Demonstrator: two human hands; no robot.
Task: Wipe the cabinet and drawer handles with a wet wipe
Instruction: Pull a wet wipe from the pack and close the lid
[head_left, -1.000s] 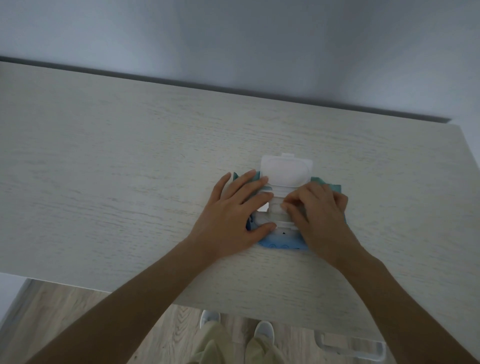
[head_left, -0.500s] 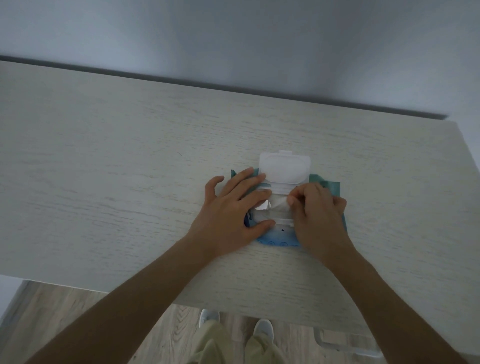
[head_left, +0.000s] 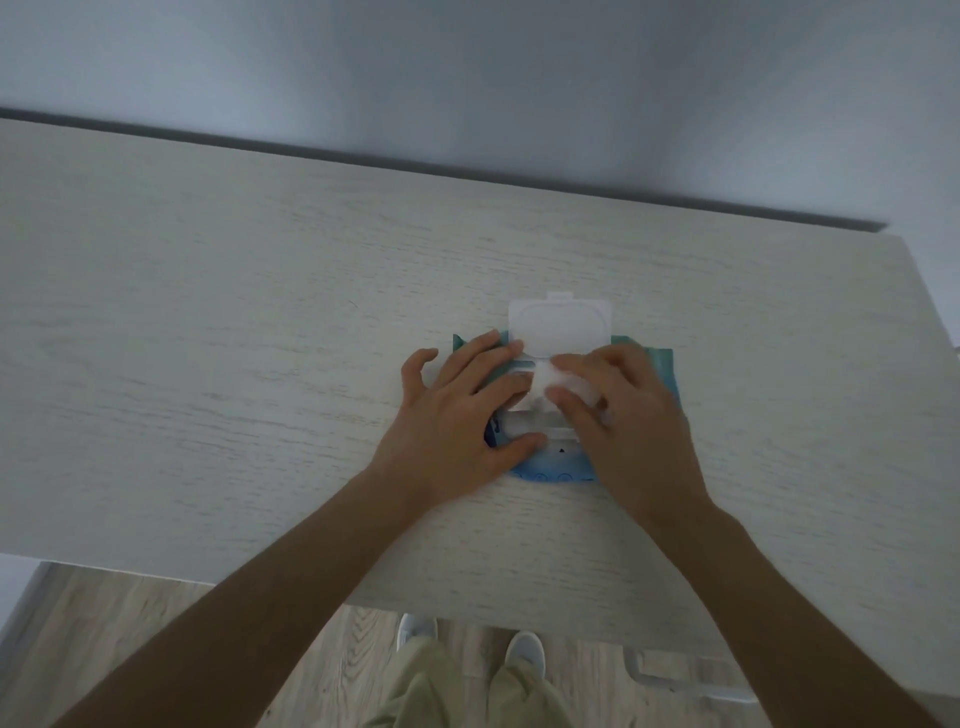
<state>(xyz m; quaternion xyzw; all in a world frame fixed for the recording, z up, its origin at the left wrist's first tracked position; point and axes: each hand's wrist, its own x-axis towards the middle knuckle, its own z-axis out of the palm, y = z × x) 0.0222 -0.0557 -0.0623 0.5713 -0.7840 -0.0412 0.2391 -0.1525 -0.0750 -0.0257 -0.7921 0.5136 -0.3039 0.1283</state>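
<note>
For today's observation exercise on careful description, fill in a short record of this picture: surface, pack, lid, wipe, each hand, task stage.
surface: pale wood-grain top
pack: blue-green wet wipe pack, flat on the top
lid: white flap lid, flipped open, away from the person
wipe: white wet wipe, partly out of the opening
left hand: left hand presses flat on the pack's left side
right hand: right hand pinches the wet wipe
task stage: no handle in view; wiping not begun

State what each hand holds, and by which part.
The right hand pinches the wet wipe by its bunched top end. The left hand only presses the wipe pack down.
</note>
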